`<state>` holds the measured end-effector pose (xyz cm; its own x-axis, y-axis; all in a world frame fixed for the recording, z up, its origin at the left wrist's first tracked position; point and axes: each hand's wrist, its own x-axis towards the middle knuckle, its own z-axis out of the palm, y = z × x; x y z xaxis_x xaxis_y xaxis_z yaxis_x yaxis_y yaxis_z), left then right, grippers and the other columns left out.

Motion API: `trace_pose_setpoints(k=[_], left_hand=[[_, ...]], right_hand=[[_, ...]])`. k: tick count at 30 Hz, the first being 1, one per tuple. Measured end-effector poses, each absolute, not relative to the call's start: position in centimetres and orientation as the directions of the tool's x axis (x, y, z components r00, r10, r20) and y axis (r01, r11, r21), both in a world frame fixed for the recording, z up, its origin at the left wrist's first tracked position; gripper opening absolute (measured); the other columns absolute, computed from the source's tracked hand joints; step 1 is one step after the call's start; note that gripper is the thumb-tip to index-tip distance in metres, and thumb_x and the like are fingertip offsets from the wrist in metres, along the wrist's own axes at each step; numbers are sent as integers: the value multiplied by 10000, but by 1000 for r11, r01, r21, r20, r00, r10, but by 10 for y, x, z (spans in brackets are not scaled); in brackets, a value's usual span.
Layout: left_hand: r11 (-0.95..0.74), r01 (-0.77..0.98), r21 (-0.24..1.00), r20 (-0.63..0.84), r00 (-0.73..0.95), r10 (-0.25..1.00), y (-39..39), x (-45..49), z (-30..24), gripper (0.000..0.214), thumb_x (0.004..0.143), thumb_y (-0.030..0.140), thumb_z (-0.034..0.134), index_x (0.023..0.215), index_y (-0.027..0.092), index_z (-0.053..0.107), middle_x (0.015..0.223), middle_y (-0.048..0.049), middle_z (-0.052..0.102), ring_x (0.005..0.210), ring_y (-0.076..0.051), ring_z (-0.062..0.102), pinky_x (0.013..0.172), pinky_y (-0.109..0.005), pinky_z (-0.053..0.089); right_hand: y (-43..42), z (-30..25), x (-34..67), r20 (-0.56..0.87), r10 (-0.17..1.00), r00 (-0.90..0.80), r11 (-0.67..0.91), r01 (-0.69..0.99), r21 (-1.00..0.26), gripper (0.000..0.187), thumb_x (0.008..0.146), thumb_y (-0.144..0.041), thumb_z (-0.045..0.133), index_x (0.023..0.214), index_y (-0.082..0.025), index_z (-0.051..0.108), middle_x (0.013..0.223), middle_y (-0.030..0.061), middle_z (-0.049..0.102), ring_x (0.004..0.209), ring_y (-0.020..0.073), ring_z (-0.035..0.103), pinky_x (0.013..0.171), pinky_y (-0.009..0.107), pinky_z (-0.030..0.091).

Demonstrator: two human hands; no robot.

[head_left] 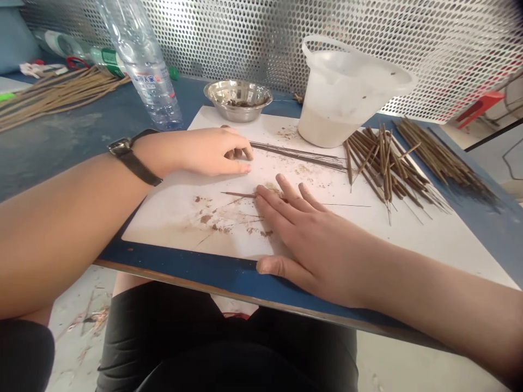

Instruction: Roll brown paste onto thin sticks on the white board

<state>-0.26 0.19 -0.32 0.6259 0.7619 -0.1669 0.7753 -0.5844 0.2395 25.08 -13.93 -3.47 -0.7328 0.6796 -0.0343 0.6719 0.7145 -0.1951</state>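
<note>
My right hand (310, 231) lies flat, fingers outstretched, over an incense stick (239, 194) on the white board (163, 228). The stick's brown coated end shows left of the fingertips and its thin bare end (347, 205) to the right. Loosely curled, with a gap between thumb and forefinger, my left hand (208, 152) rests at the left end of a bundle of thin dark sticks (298, 154). Whether it touches them is hidden. Crumbs and smears of brown paste (206, 219) dot the board around the right hand.
Behind the board stand a metal bowl (238, 111) with brown bits and a white plastic jug (330, 109) of cloudy liquid. Coated incense sticks (384, 163) and another bundle (445, 163) lie right. A plastic bottle (149, 81) and long brown strands (61, 95) are left.
</note>
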Motion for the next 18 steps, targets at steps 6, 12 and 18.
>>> trace_pose_setpoints(k=[6,12,18], left_hand=[[-570,784,246,-187,615,766,0,-2,-1,710,935,686,587,1518,303,718,1486,-104,716,1264,-337,701,1077,-421,523],[-573,784,240,-192,617,764,3,-4,-3,724,935,701,590,1529,307,718,1490,-111,713,1281,-343,701,1086,-423,524],[-584,777,234,-174,625,761,8,-8,-7,699,939,698,586,1524,340,719,1452,-83,728,1274,-337,703,1086,-420,521]], right_hand=[[-121,-24,254,-35,642,-766,743,632,-219,948,1110,-781,357,1782,-112,376,1834,226,366,1732,489,210,1364,728,264],[-109,-27,250,-15,662,-750,731,649,-211,1009,1091,-829,328,1781,-94,366,1849,240,316,1734,488,202,1370,705,267],[-137,-33,242,-71,678,-732,717,679,-158,1067,1071,-859,312,1795,-74,325,1864,226,264,1740,493,158,1375,690,277]])
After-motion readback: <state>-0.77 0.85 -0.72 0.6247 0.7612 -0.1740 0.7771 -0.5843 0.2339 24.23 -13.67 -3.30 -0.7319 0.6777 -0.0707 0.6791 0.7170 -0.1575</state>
